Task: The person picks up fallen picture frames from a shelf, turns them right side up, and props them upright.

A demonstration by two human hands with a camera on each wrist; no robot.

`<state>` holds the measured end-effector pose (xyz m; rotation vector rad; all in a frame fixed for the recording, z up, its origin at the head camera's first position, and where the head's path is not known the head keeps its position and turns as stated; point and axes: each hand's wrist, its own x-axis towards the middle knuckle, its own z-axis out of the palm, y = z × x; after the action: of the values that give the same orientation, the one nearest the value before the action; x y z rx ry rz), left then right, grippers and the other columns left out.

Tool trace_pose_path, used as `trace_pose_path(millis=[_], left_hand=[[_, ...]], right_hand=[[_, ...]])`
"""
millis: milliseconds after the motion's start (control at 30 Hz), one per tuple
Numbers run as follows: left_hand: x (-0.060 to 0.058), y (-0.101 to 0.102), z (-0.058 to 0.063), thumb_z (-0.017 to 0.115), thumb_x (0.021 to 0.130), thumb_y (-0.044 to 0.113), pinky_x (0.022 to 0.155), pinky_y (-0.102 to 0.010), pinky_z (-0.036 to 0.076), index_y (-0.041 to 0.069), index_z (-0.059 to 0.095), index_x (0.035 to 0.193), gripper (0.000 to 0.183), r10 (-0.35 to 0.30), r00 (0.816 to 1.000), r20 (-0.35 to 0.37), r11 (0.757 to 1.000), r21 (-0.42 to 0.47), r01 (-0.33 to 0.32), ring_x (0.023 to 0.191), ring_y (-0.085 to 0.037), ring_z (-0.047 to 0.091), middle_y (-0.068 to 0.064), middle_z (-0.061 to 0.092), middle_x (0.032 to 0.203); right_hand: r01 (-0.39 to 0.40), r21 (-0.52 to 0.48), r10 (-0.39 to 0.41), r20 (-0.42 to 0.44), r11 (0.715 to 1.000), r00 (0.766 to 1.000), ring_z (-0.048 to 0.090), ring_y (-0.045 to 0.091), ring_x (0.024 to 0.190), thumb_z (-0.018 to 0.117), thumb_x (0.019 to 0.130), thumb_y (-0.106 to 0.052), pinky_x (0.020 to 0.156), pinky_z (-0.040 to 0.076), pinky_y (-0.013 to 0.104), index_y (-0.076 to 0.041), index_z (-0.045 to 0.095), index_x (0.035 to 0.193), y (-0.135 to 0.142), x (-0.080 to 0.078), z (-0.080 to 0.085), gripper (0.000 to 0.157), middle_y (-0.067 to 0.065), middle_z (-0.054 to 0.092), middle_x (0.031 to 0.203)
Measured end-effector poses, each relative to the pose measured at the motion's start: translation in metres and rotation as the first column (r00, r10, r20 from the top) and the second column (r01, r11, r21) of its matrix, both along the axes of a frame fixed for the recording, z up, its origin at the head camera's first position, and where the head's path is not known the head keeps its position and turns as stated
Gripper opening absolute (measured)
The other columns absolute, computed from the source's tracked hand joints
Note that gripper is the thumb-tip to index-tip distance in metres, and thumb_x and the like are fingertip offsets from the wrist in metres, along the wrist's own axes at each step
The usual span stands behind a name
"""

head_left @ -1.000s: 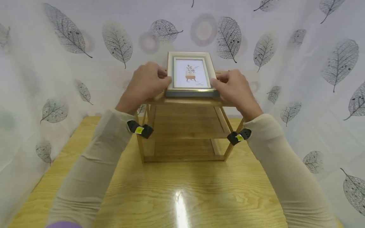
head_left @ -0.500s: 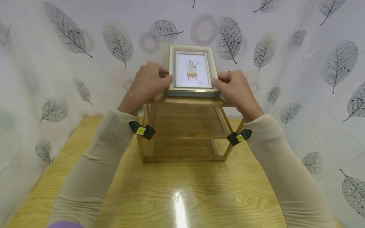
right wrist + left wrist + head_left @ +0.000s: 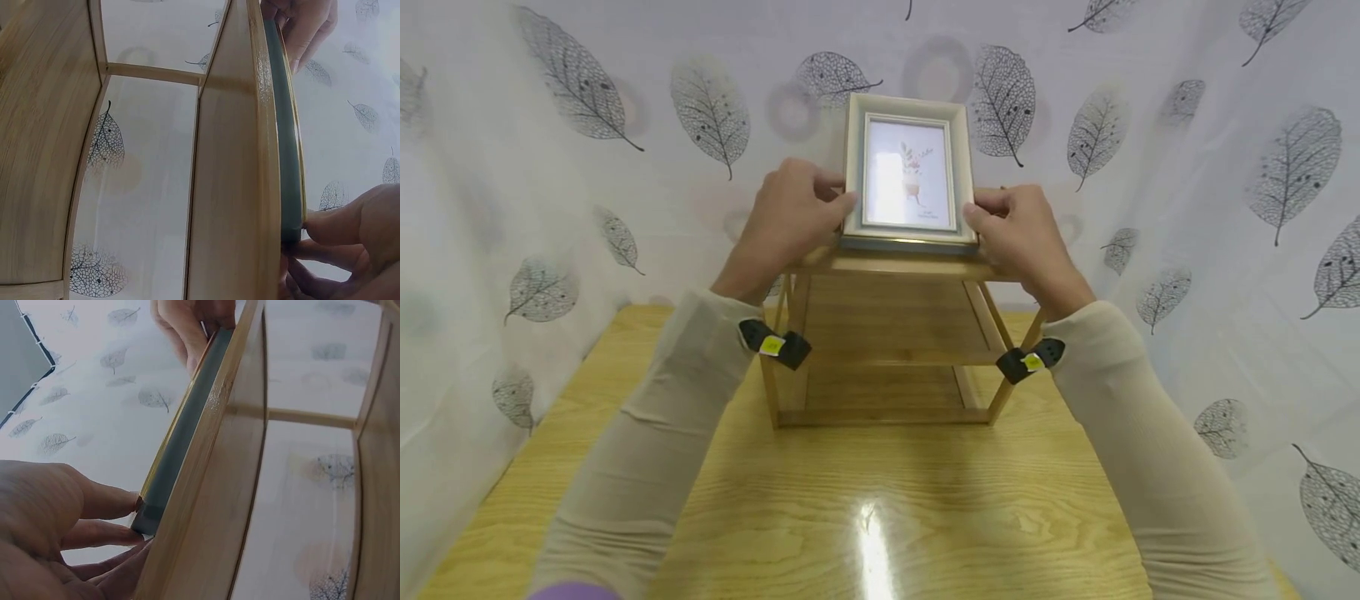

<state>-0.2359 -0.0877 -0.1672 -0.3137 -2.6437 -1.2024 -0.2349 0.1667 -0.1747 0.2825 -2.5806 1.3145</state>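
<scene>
A cream picture frame (image 3: 853, 167) with a plant picture behind shiny glass leans back on the top shelf of a wooden rack (image 3: 895, 265), its lower edge toward me. My left hand (image 3: 790, 218) pinches its left side near the lower corner, and my right hand (image 3: 1018, 232) pinches the right side the same way. Seen from the left wrist, the frame's blue-grey bottom edge (image 3: 181, 437) lies along the rack's front rail, with thumb and fingers at the corner. The right wrist view has the thumb and fingers at the other end of that edge (image 3: 289, 150).
Below the top, the rack has a middle shelf (image 3: 895, 321) and a bottom shelf (image 3: 883, 389). It stands on a glossy wooden table (image 3: 775, 517). A pale curtain (image 3: 647, 50) printed with leaves hangs behind and at both sides.
The picture frame has tipped up: its far edge has risen while the near edge stays on the rack top. Glare now covers part of the picture. Both hands have kept their hold.
</scene>
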Motion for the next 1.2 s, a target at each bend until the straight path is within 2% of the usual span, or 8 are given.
trace_pose_path(millis=[200, 300, 433, 700, 867, 1000, 1200], left_hand=[[-0.0002, 0.0027, -0.001, 0.068, 0.099, 0.03, 0.102, -0.036, 0.05, 0.012, 0.069, 0.13, 0.035, 0.011, 1.0, -0.012, 0.999, 0.05, -0.011, 0.109, -0.019, 0.067, -0.006, 0.073, 0.12], [-0.0004, 0.0042, -0.0019, 0.069, 0.098, 0.03, 0.1, -0.035, 0.051, 0.013, 0.066, 0.133, 0.038, 0.022, 0.999, -0.028, 0.998, 0.061, -0.02, 0.11, -0.019, 0.067, -0.006, 0.073, 0.121], [0.0, 0.0044, -0.0026, 0.069, 0.098, 0.028, 0.095, -0.032, 0.054, 0.013, 0.066, 0.134, 0.039, 0.027, 0.999, -0.023, 0.995, 0.097, -0.025, 0.109, -0.018, 0.067, -0.006, 0.073, 0.121], [0.0005, 0.0051, -0.0025, 0.068, 0.099, 0.021, 0.081, -0.025, 0.059, 0.011, 0.064, 0.136, 0.038, -0.015, 1.0, 0.02, 0.975, 0.221, 0.01, 0.09, -0.016, 0.073, -0.009, 0.073, 0.118], [-0.0003, 0.0067, -0.0017, 0.07, 0.097, 0.016, 0.079, -0.024, 0.06, 0.009, 0.065, 0.135, 0.038, -0.012, 1.0, 0.017, 0.962, 0.274, 0.007, 0.09, -0.018, 0.073, -0.012, 0.073, 0.115], [-0.0018, 0.0075, -0.0023, 0.072, 0.095, 0.014, 0.078, -0.024, 0.06, 0.008, 0.067, 0.132, 0.038, 0.013, 1.0, -0.001, 0.96, 0.279, -0.012, 0.092, -0.018, 0.073, -0.012, 0.074, 0.114], [-0.0026, 0.0086, -0.0042, 0.074, 0.094, 0.014, 0.077, -0.023, 0.06, 0.007, 0.067, 0.131, 0.038, 0.038, 0.999, -0.018, 0.96, 0.277, -0.031, 0.092, -0.018, 0.073, -0.011, 0.073, 0.115]], right_hand=[[0.02, -0.047, -0.021, -0.014, 0.999, 1.0, 0.064, 0.022, 0.1, 0.059, 0.103, -0.017, 0.084, 0.058, 0.027, -0.001, 0.063, 0.134, 0.001, -0.0007, -0.0003, 0.035, 0.017, 0.064, 0.133], [0.031, -0.068, -0.032, -0.02, 0.997, 0.999, 0.064, 0.022, 0.095, 0.06, 0.102, -0.016, 0.078, 0.059, 0.023, 0.001, 0.064, 0.133, 0.0011, -0.0013, -0.0011, 0.035, 0.017, 0.066, 0.13], [0.045, -0.096, -0.047, -0.018, 0.994, 0.999, 0.066, 0.021, 0.096, 0.062, 0.102, -0.016, 0.08, 0.059, 0.023, 0.0, 0.064, 0.132, 0.0009, -0.0021, -0.0015, 0.035, 0.017, 0.066, 0.129], [0.066, -0.196, -0.071, -0.023, 0.978, 0.997, 0.072, 0.019, 0.093, 0.066, 0.099, -0.014, 0.081, 0.059, 0.023, -0.002, 0.069, 0.127, 0.0033, -0.0025, -0.0015, 0.031, 0.015, 0.069, 0.126], [0.064, -0.252, -0.079, -0.052, 0.966, 0.996, 0.074, 0.017, 0.087, 0.069, 0.096, -0.01, 0.079, 0.06, 0.023, -0.002, 0.072, 0.122, 0.003, -0.0025, -0.0013, 0.027, 0.015, 0.071, 0.121], [0.047, -0.28, -0.074, -0.087, 0.959, 0.994, 0.074, 0.017, 0.087, 0.07, 0.094, -0.007, 0.079, 0.06, 0.024, 0.0, 0.073, 0.118, 0.0017, -0.0024, -0.0018, 0.025, 0.016, 0.072, 0.118], [0.059, -0.331, -0.09, -0.078, 0.942, 0.993, 0.073, 0.019, 0.093, 0.072, 0.092, -0.004, 0.081, 0.06, 0.025, 0.001, 0.073, 0.116, 0.0021, -0.0014, -0.0016, 0.025, 0.016, 0.072, 0.119]])
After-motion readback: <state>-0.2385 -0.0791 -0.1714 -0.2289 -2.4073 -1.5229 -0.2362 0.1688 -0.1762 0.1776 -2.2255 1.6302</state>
